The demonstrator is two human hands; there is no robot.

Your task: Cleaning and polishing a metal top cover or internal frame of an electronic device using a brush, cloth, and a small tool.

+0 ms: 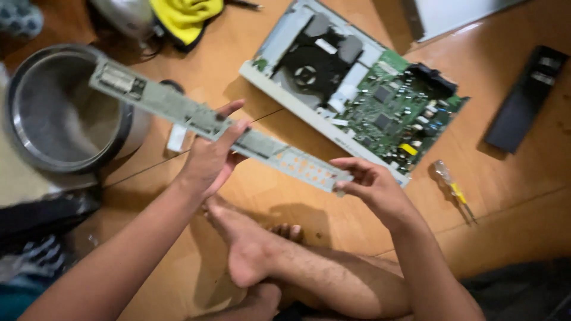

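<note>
Two hands [208, 157] [372, 184] gripping circuit strip [202, 119], pot [35, 148] behind

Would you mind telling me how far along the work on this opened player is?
Done: the player lies open, its green board and disc drive bared. In hand: the left hand and right hand hold a long narrow panel strip above the floor. Left: the screwdriver lies unused; the board remains in the case.
</note>
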